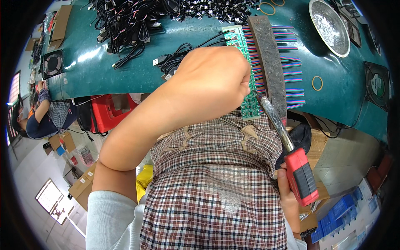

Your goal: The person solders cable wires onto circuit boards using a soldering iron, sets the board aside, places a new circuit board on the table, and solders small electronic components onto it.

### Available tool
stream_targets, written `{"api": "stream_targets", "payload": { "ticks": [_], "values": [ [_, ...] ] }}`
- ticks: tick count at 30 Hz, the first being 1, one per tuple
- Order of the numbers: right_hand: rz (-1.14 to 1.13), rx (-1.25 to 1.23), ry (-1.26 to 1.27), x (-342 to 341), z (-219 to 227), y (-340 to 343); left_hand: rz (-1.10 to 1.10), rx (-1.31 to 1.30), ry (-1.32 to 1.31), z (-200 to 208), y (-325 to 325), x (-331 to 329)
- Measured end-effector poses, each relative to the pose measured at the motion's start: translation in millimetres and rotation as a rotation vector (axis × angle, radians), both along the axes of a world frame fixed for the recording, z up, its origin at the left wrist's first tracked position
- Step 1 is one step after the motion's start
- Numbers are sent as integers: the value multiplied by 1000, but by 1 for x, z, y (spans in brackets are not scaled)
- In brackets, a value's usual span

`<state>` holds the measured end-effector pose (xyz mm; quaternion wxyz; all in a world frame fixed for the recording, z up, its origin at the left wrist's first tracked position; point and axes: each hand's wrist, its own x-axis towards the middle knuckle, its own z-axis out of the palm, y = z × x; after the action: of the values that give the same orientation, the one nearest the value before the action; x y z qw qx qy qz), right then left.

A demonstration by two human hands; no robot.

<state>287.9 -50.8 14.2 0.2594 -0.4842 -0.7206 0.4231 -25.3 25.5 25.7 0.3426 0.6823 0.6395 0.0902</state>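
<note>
Along the near edge of the surface [112,86], right of its middle, the board [251,105] is lying lengthwise from far to near, its near end reaching that edge, and the left hand [218,75] is arching right across it! Fingers are curling down by the board's right side; what that grip is pinching, if anything, I cannot tell, because the fingertips are mostly hiding behind the knuckles.

Over to the right hand [286,192], out on the person's side of the near edge: its grip is wrapping the red-and-black handle of the iron [293,166], most of the fingers hiding behind it. Up and leftward the iron is slanting, over the near edge, its tip pointing just beside the left fingers; whether it is touching the board, I cannot tell.

Just right of the board, a dark bar [268,62] is lying across the striped wires [287,40], and they are jutting out towards the right edge. Left of the board, black cables [175,58] are bunching.

Up at the far edge, a great heap [129,27] of cables is sprawling! Near the far right corner, a silver dish [329,27] is gleaming. One fan [53,64] is standing near the left edge, another [377,85] by the right.
</note>
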Motion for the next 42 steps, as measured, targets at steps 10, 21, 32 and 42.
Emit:
{"api": "stream_targets", "payload": {
  "ticks": [10, 21, 32, 42],
  "values": [
    [29, -18, -25, -8, 7, 6, -7, 21, 121, 3, 3, 7],
    [-1, 15, -8, 2, -2, -3, -10, 9, 130, 4, 5, 10],
    [33, 54, -38, 3, 1, -1, -20, -12, 138, 6, 8, 8],
    [-6, -28, -48, 0, 8, 0, -77, -15, 95, 5, 4, 3]
  ]
}}
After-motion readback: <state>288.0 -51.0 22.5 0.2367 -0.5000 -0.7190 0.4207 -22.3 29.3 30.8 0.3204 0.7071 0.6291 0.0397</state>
